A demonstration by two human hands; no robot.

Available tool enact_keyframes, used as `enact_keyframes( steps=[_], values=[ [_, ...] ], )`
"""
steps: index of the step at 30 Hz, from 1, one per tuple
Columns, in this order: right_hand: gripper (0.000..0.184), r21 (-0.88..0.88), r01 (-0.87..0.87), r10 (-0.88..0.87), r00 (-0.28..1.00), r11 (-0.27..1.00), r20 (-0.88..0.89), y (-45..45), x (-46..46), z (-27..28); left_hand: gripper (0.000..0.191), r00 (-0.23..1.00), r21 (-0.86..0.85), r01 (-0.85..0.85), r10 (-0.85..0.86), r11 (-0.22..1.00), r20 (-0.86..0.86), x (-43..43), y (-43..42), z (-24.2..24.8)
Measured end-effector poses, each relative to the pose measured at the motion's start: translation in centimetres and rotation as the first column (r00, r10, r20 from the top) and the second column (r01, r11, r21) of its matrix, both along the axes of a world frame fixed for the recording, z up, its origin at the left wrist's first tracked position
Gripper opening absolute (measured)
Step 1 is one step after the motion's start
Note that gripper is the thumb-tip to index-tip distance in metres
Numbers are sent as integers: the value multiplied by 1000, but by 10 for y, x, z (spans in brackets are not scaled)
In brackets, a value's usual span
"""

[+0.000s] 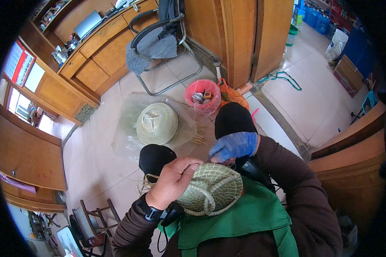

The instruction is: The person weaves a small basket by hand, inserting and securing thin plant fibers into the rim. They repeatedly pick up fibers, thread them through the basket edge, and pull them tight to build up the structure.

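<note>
A coiled straw basket [218,186] with a looped handle rests on the green apron [260,212] over my lap. My left hand [175,181], bare, grips its far left edge with thumb and bent forefinger. Loose straw strands [144,184] stick out beside that hand. At the basket's far rim is my right hand [234,147] in a blue knit glove, its fingers curled. Blur hides whether those fingertips pinch anything. Beyond my knees, a woven straw lid or basket [157,123] lies on a clear plastic sheet [125,128], with a bundle of straw [201,133] at its right.
A pink lined bin [202,96] with waste in it stands past my right knee, beside an orange bag [233,94]. Farther off are a metal-framed chair [157,48] and a wooden desk [96,54]. A small folding stool [95,221] stands at the lower left.
</note>
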State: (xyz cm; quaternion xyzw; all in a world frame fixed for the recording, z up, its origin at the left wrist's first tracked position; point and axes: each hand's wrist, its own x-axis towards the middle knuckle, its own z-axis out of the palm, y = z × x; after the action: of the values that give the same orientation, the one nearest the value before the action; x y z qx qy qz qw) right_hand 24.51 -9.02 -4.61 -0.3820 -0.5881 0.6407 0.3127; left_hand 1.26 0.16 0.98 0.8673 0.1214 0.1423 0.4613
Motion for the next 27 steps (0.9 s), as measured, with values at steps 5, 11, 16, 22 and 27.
enact_keyframes(
  steps=[5, 11, 16, 22, 27],
  values=[
    [34, 9, 174, -165, 947, 985, -276, -11, 11, 4, 15, 999, -120, -3, -2, 993, -36, 2, 0, -1],
    [25, -478, 298, -563, 472, 826, -678, -11, -33, 12, 16, 1000, -114, -18, 17, 993, -8, 3, 0, -5],
    [18, -438, 100, -436, 425, 893, -793, 2, -42, 11, 16, 1000, -254, -25, 21, 967, -21, 0, -3, -9],
    [11, -455, 92, -461, 290, 885, -839, 9, -51, 8, 19, 998, -166, -14, 3, 986, -68, -3, -1, -9],
    [10, 156, 477, -470, 879, 865, -76, -7, -49, 20, 25, 983, -210, -69, 31, 975, -179, -4, 4, 4]
  ],
)
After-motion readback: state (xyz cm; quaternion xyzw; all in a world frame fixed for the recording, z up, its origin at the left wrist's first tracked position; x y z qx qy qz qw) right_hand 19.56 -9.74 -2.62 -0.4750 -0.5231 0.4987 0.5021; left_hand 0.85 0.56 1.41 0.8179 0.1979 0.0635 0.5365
